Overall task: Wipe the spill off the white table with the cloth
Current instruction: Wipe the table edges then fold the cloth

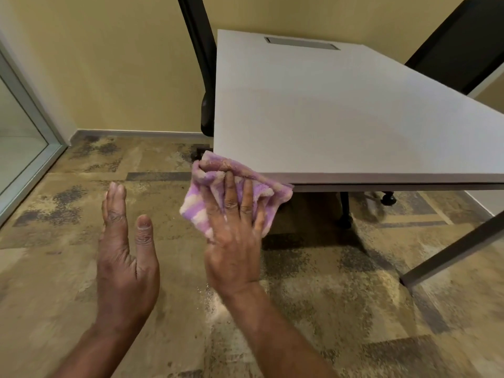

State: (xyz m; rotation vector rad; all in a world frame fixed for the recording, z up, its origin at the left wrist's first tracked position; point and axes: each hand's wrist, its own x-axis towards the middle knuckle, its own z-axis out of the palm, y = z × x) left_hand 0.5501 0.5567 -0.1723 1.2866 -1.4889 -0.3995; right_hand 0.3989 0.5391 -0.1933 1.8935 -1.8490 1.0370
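The white table (341, 113) fills the upper right, its near left corner close to my hands. A purple and white striped cloth (215, 178) hangs at that corner, partly over the table's front edge. My right hand (234, 236) presses flat on the cloth with fingers spread, holding it just off the corner. To the left, my left hand (122, 257) is held edge-up over the floor, fingers together and holding nothing. I cannot make out a spill on the tabletop.
A black chair (201, 64) stands at the table's left side, another (463, 42) at the far right. A grey cable slot (301, 42) sits at the table's far edge. A table leg (450, 246) slants at right. A glass panel (19, 132) is at left, over patterned carpet.
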